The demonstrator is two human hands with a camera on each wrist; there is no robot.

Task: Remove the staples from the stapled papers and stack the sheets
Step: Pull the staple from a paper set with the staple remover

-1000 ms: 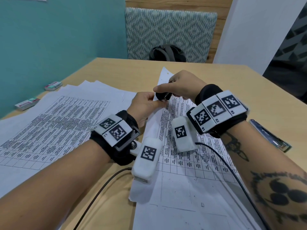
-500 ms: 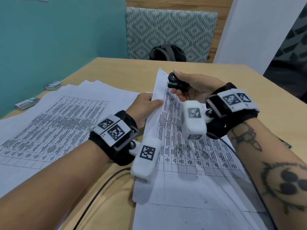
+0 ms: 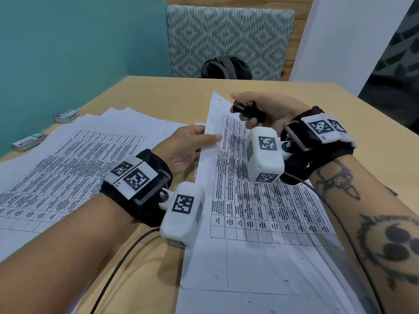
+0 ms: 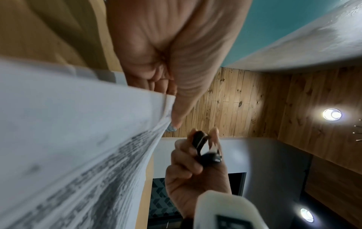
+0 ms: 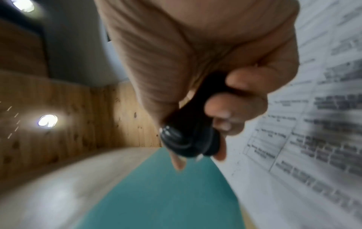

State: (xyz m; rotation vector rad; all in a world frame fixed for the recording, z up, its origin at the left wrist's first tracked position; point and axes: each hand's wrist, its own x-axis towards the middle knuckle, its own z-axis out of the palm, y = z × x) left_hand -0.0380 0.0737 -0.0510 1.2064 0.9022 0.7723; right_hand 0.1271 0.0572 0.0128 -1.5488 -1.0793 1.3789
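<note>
Far left on the wooden table point(image 3: 158, 91): two small staple boxes point(image 3: 66, 116), then a spread stack of loose printed sheets point(image 3: 68, 159). Centre: left hand point(image 3: 188, 146), thumb on top and fingers beneath, pinching the left edge of the stapled papers point(image 3: 260, 223), whose long axis runs from the near table edge away to a raised far corner. Right: right hand point(image 3: 272, 109) clenched on a black staple remover point(image 3: 246, 109), apparently pointing left above that corner, though the wrist views are blurred.
</note>
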